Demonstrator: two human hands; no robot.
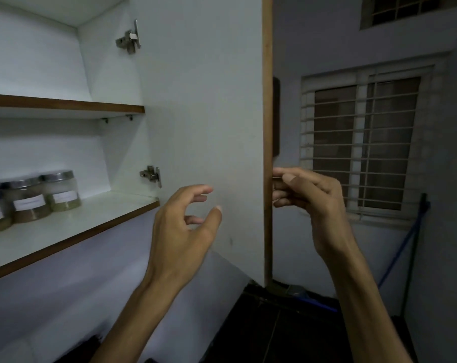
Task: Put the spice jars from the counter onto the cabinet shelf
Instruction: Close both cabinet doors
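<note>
Three spice jars (33, 199) with metal lids and white labels stand in a row at the left of the lower cabinet shelf (96, 218). The white cabinet door (209, 113) is swung open towards me. My right hand (306, 203) is at the door's brown outer edge, its fingers curled around that edge at about the height of the lower hinge. My left hand (185, 226) hovers in front of the door's inner face, fingers spread and bent, holding nothing. The counter is not visible apart from a dark area at the bottom.
An upper shelf (64, 106) sits above the jars. Two metal hinges (151, 175) join the door to the cabinet side. A barred window (366, 142) is on the right wall, with a blue-handled tool (405, 247) leaning below it.
</note>
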